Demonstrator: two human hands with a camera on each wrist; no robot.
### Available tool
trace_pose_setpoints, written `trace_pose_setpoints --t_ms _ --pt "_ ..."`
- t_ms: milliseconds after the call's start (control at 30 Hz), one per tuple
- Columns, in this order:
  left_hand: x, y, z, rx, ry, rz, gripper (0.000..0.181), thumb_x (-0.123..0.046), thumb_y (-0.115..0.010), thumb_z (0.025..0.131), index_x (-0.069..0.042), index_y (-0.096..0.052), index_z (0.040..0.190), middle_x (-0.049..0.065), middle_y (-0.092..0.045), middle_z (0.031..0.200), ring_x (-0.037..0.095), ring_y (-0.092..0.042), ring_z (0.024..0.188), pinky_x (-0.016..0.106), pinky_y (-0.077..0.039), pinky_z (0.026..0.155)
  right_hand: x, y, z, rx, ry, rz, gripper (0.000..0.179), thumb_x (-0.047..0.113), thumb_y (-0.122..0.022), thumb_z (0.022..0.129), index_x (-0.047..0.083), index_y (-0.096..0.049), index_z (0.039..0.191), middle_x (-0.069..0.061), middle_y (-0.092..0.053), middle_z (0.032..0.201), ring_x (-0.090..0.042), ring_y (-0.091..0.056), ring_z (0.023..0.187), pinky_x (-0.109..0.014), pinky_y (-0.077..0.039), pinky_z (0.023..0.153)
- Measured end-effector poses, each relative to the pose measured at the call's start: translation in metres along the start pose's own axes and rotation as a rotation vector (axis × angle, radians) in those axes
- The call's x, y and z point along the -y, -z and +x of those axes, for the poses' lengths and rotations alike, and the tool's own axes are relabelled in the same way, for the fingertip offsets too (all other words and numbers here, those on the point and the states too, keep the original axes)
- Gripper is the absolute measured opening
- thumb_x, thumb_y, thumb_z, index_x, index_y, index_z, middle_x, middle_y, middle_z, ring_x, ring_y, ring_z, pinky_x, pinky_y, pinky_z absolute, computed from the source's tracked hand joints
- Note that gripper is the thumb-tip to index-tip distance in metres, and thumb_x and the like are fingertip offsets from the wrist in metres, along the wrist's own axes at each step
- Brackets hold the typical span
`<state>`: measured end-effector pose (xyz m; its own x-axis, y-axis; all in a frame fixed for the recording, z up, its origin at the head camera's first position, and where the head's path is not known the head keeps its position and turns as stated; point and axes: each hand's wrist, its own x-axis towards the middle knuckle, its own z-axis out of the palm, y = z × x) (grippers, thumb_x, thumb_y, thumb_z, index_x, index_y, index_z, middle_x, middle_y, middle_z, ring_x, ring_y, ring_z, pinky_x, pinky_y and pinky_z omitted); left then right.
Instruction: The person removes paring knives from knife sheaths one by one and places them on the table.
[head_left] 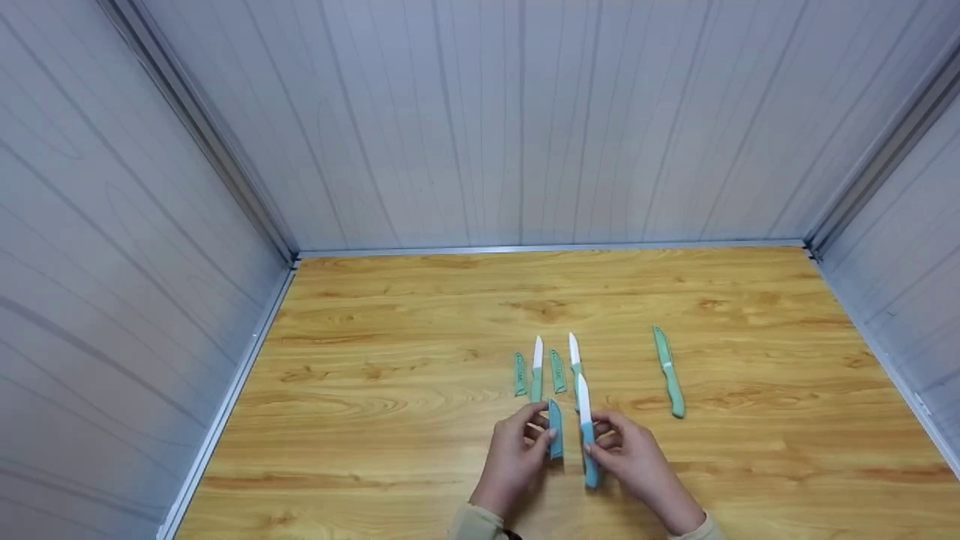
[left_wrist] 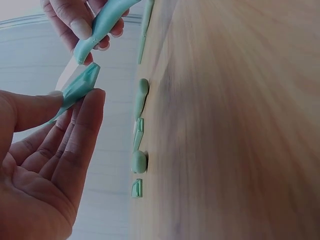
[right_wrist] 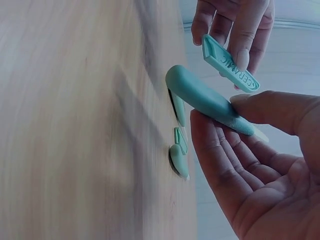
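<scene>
Near the front of the wooden table, my left hand pinches a blue knife sheath between thumb and fingers. Raised lettering on the sheath shows in the right wrist view. My right hand holds a knife by its blue handle, its bare white blade pointing away from me. Sheath and knife are side by side and apart, both held above the table. In the left wrist view the knife handle is above the sheath, with part of the blade behind the sheath.
Beyond my hands lie a bare green-handled knife, a second one, and two green sheaths, one left and one right. A sheathed green knife lies farther right. Pale panel walls enclose the wooden table.
</scene>
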<state>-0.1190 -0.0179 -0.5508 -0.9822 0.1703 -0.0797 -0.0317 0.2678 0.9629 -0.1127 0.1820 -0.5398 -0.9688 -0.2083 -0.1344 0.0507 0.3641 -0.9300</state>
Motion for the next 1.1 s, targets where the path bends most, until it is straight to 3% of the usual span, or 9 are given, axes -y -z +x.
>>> trace_pose_setpoints --t_ms 300,500,733,900,1100 --pt "0.004 0.006 -0.001 -0.039 -0.082 0.0 0.032 -0.006 -0.066 0.089 -0.006 -0.06 0.121 0.0 -0.066 0.092 0.009 -0.064 0.076 0.024 -0.054 0.067 0.005 -0.004 0.002 0.012 0.017 0.016 0.043 -0.001 -0.071 0.082 -0.008 -0.054 0.12 -0.012 -0.061 0.098 -0.022 -0.063 0.082 -0.029 -0.054 0.065" --pt "0.004 0.012 0.0 -0.066 -0.065 -0.015 0.033 -0.005 -0.066 0.089 -0.006 -0.059 0.122 -0.001 -0.065 0.091 0.01 -0.064 0.076 0.025 -0.054 0.066 0.008 -0.008 0.007 0.034 -0.001 0.034 0.044 0.003 -0.072 0.084 -0.007 -0.052 0.122 -0.011 -0.06 0.1 -0.022 -0.063 0.083 -0.03 -0.055 0.066" --pt "0.005 0.018 0.0 -0.087 -0.041 -0.012 0.033 -0.005 -0.066 0.089 -0.007 -0.061 0.121 -0.001 -0.064 0.091 0.011 -0.063 0.076 0.025 -0.054 0.064 0.011 -0.015 0.012 0.058 0.064 0.03 0.044 0.003 -0.071 0.084 -0.008 -0.052 0.122 -0.012 -0.061 0.099 -0.022 -0.064 0.082 -0.028 -0.055 0.067" --pt "0.006 0.023 0.002 -0.088 -0.018 -0.021 0.031 -0.005 -0.066 0.089 -0.007 -0.063 0.12 -0.001 -0.065 0.09 0.012 -0.063 0.075 0.026 -0.055 0.063 0.014 -0.02 0.018 0.08 0.057 0.003 0.045 0.006 -0.072 0.084 -0.006 -0.053 0.123 -0.01 -0.06 0.098 -0.02 -0.063 0.083 -0.028 -0.054 0.071" --pt "0.008 0.029 0.002 -0.098 -0.025 -0.027 0.03 -0.005 -0.066 0.089 -0.005 -0.063 0.119 0.001 -0.066 0.091 0.012 -0.064 0.076 0.026 -0.055 0.063 0.015 -0.025 0.025 0.093 0.066 0.045 0.045 0.006 -0.071 0.085 -0.006 -0.053 0.124 -0.01 -0.06 0.095 -0.021 -0.063 0.08 -0.028 -0.055 0.066"
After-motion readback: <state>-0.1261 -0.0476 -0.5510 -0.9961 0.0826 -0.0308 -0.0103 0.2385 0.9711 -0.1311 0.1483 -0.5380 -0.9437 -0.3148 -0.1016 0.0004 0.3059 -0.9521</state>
